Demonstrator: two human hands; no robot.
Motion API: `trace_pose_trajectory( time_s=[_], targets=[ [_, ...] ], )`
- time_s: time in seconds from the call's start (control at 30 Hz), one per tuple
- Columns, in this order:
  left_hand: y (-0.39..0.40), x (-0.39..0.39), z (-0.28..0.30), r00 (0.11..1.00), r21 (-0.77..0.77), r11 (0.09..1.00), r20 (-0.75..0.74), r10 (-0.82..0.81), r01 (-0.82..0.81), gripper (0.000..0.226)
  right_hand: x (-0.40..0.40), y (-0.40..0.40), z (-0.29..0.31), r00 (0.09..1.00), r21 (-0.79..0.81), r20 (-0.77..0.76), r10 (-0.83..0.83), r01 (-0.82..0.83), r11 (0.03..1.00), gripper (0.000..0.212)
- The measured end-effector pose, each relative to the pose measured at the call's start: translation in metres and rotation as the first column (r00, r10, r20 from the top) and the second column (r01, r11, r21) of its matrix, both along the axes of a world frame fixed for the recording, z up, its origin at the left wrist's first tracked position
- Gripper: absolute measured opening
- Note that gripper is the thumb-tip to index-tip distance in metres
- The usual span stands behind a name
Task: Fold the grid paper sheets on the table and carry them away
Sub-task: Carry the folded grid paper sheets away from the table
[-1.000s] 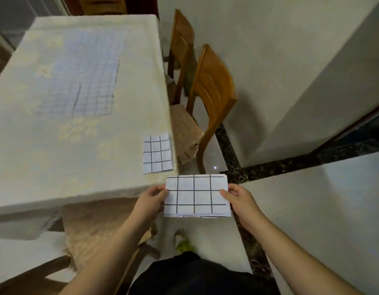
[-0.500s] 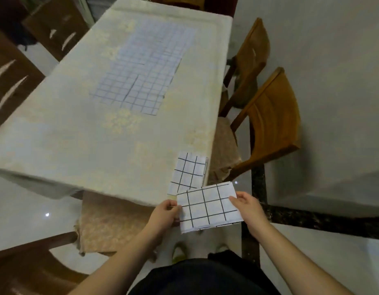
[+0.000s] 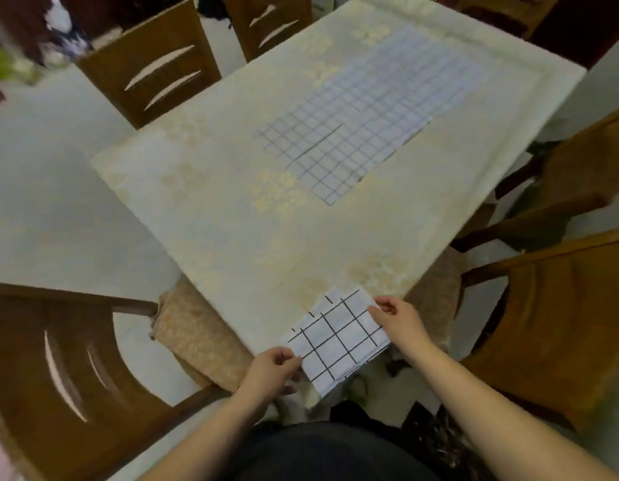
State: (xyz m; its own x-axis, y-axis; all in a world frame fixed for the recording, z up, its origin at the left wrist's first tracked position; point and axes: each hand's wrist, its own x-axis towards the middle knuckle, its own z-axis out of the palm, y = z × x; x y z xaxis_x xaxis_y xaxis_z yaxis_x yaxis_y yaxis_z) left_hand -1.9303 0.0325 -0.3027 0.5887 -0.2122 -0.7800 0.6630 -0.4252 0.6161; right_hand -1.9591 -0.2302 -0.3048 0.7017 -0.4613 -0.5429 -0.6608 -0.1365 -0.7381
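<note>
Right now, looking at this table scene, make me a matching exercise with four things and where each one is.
Things:
1. folded grid paper
2. unfolded grid sheets
3. left hand
4. right hand

Places:
A. far half of the table, lying flat
B. pinching the folded paper's far right corner
C. held over the table's near corner
D. pinching the folded paper's near left edge

Pairs: 1-C, 2-A, 3-D, 4-B

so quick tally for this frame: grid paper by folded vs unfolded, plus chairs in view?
Folded grid paper: 1 clear, held in the left hand and right hand over the table corner; a second under it can't be confirmed
Unfolded grid paper sheets: flat patch on the table, at least 2 overlapping, edges blurred
Wooden chairs: 6
Total: 9
</note>
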Motion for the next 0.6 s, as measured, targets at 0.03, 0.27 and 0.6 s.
trace_pose_trajectory(
  time_s=[0.03,0.27,0.6],
  targets=[
    [-0.004,-0.003,0.000,1.000,0.014,1.000,0.005,0.022,-0.022,0.011,0.009,-0.005,-0.002,1.000,0.001,0.003,0.027,-0.027,1.000,0.019],
    [-0.016,-0.025,-0.008,0.977,0.096,0.973,0.007,0.212,-0.211,0.013,0.037,-0.007,-0.026,0.961,-0.118,-0.057,0.271,-0.276,0.954,0.020],
    [-0.020,-0.026,-0.018,0.958,0.296,0.928,0.241,0.158,-0.227,0.020,0.048,-0.009,-0.027,0.903,-0.183,-0.089,0.421,-0.431,0.884,0.017]
  ],
)
